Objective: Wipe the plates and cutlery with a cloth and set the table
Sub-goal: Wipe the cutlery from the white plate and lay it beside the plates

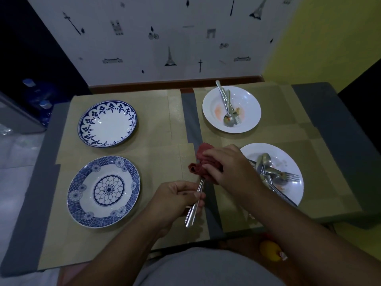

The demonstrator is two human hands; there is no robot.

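Head view: two slim stainless-steel cutlery pieces (191, 216) are held together by their handles in the left hand (175, 198), whose fingers and thumb are curled around them near the middle of the front table edge. The upper ends of the pieces are hidden inside a crumpled dark red cloth (201, 162), so their type cannot be told. The cloth is gripped around those ends by the right hand (228, 168), with its fingers closed over the fabric. Both hands are positioned over the tan placemats (156, 166) that cover the grey table (315, 112). On the left side, two blue-and-white patterned plates are set apart from each other: a scalloped-border plate (107, 123) farther away and a floral-medallion plate (104, 190) nearer. On the right side, a far white deep plate (249, 100) is marked with orange smears and carries a spoon and fork pair (227, 108). A near white deep plate (292, 193), partly covered by the right forearm, carries a loose pile of spoons and forks (268, 172). A yellow rounded object (270, 250) is seen below the table edge, beside the right arm.
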